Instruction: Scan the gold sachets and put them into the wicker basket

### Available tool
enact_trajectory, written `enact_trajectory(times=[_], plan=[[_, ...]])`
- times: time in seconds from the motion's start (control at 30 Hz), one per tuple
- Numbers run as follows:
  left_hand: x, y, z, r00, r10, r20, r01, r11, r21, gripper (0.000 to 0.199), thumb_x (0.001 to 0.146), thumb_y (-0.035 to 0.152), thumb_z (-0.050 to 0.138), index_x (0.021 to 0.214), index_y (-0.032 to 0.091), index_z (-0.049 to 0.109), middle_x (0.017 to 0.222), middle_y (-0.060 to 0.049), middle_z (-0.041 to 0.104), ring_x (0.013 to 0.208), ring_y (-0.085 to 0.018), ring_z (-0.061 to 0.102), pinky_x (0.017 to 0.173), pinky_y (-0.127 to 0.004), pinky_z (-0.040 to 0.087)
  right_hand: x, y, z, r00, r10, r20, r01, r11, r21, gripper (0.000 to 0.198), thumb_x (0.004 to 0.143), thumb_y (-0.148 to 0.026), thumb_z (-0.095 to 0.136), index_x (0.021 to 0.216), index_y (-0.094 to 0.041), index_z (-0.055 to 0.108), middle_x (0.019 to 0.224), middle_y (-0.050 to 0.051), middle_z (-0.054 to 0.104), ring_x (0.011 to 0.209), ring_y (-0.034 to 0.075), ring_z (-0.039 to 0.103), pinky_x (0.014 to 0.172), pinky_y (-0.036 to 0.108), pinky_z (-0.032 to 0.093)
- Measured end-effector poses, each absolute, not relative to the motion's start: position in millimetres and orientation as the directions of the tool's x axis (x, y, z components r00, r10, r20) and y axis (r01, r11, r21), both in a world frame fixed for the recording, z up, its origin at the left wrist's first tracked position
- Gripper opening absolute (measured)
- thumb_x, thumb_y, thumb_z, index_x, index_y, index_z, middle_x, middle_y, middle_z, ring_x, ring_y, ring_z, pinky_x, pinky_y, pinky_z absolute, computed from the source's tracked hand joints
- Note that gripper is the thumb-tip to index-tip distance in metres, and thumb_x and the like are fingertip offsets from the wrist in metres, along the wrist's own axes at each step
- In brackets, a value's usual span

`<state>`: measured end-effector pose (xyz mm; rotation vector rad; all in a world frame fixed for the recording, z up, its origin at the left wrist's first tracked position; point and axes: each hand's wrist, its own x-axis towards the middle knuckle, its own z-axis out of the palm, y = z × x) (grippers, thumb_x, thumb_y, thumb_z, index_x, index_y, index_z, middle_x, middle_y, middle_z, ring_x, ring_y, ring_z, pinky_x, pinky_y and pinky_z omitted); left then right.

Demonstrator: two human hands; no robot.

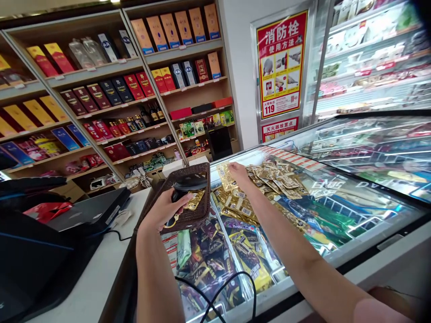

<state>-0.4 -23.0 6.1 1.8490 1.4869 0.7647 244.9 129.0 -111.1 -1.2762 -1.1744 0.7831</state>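
Observation:
My left hand point(163, 208) is closed around the handle of a black barcode scanner point(190, 183). The scanner's head sits over a brown woven basket point(148, 204), which is tilted beside the freezer. Just below the head, a gold packet point(195, 202) shows against the basket. Farther right, my right hand point(239, 174) pinches another gold packet point(225, 177) by its right edge, above the freezer's glass top. Under and around that hand lie loose gold packets point(276, 177), heaped and overlapping on the glass.
A chest freezer point(367, 224) with ice-cream packs under its glass spans the right side. A black cable point(232, 278) loops in front. At left, a counter point(101, 264) bears dark electronic equipment point(84, 211). Shelves of boxes point(114, 92) stand behind.

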Motion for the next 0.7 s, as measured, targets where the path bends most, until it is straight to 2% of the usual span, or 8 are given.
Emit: enact_trajectory(times=[0.1, 0.2, 0.47, 0.57, 0.7], plan=[[9.8, -24.0, 7.4, 0.231, 0.973, 0.029, 0.607, -0.167, 0.777, 0.042, 0.069, 0.06, 0.069, 0.061, 0.023, 0.052, 0.054, 0.002, 0.052, 0.052, -0.015, 0.046, 0.053, -0.026, 0.034, 249.9, 130.2, -112.6, 0.228, 0.951, 0.209, 0.128, 0.183, -0.975, 0.035, 0.081, -0.043, 0.054, 0.092, -0.015, 0.071, 0.074, 0.002, 0.069, 0.073, 0.018, 0.061, 0.068, 0.027, 0.046], [15.3, -25.5, 9.6, 0.23, 0.973, 0.022, 0.593, -0.158, 0.79, 0.041, 0.068, 0.06, 0.071, 0.06, 0.023, 0.052, 0.053, 0.001, 0.051, 0.052, -0.015, 0.045, 0.052, -0.027, 0.034, 252.8, 131.4, -113.7, 0.18, 0.965, 0.189, 0.1, 0.173, -0.98, 0.032, 0.077, -0.04, 0.058, 0.087, -0.013, 0.072, 0.071, 0.003, 0.068, 0.07, 0.018, 0.06, 0.067, 0.027, 0.045], [7.4, -19.6, 3.5, 0.224, 0.975, -0.004, 0.6, -0.135, 0.789, 0.043, 0.069, 0.059, 0.071, 0.061, 0.022, 0.05, 0.054, 0.002, 0.051, 0.052, -0.014, 0.046, 0.053, -0.025, 0.036, 255.4, 131.1, -113.0, 0.108, 0.984, 0.142, 0.089, 0.133, -0.987, 0.037, 0.075, -0.042, 0.059, 0.091, -0.012, 0.074, 0.087, 0.006, 0.073, 0.074, 0.017, 0.063, 0.069, 0.027, 0.046], [4.6, -15.5, -1.0, 0.229, 0.974, 0.003, 0.6, -0.144, 0.787, 0.042, 0.07, 0.058, 0.072, 0.062, 0.022, 0.052, 0.055, 0.002, 0.053, 0.052, -0.013, 0.048, 0.053, -0.025, 0.037, 253.9, 127.9, -110.4, 0.112, 0.983, 0.144, 0.141, 0.128, -0.982, 0.037, 0.077, -0.042, 0.058, 0.093, -0.013, 0.074, 0.087, 0.005, 0.073, 0.075, 0.016, 0.063, 0.07, 0.025, 0.046], [3.5, -13.2, -2.9, 0.214, 0.977, 0.009, 0.602, -0.139, 0.786, 0.041, 0.069, 0.057, 0.073, 0.065, 0.021, 0.054, 0.057, 0.002, 0.054, 0.051, -0.013, 0.048, 0.052, -0.025, 0.036, 257.1, 122.7, -106.7, 0.162, 0.98, 0.119, 0.3, 0.066, -0.952, 0.029, 0.081, -0.038, 0.057, 0.087, -0.015, 0.074, 0.084, 0.004, 0.072, 0.079, 0.019, 0.064, 0.071, 0.026, 0.047]])
